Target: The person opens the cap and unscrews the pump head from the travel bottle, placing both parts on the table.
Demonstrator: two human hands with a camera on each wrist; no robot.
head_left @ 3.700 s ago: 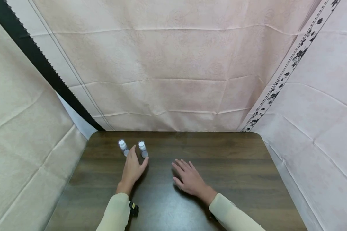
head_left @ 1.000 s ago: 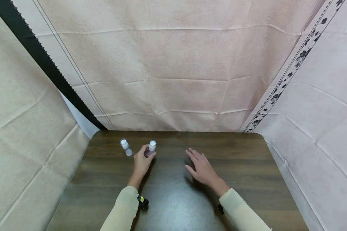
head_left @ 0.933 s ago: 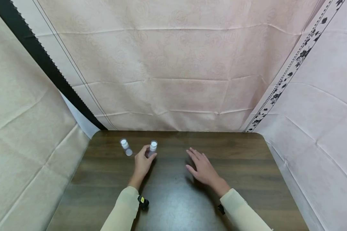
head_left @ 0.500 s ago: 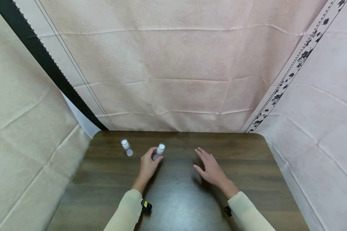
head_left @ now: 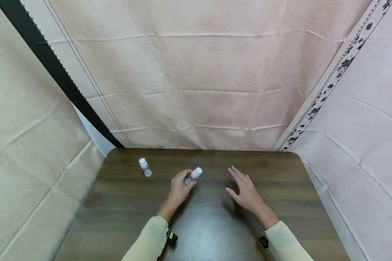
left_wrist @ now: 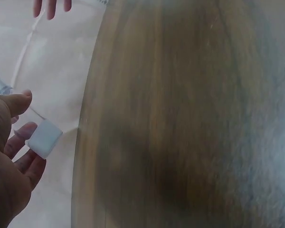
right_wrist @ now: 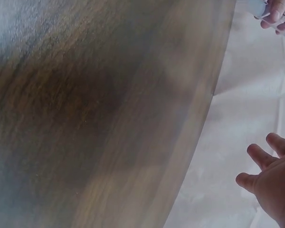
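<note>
My left hand (head_left: 179, 188) pinches a small clear bottle with a white cap (head_left: 193, 174) between thumb and fingers. The bottle leans with its cap toward the right. In the left wrist view, a white end of the bottle (left_wrist: 44, 137) shows past the fingers of the left hand (left_wrist: 9, 156). To the right, my right hand (head_left: 247, 194) hovers over the table with fingers spread and nothing in it; the right wrist view shows that hand (right_wrist: 273, 180) likewise bare. A second bottle of the same kind (head_left: 145, 166) stands upright on the table, left of my left hand.
The brown wooden table (head_left: 215, 232) has rounded far corners. Behind it hangs a pale patterned cloth (head_left: 196, 72), with further cloths on the left and right sides. A small black device (head_left: 171, 237) sits at the left wrist, another (head_left: 264, 241) at the right.
My left hand first reached between two standing bottles, then gripped the right-hand one and carried it rightward, tilting it. My right hand also shifted right, fingers still spread. The other bottle stayed.
</note>
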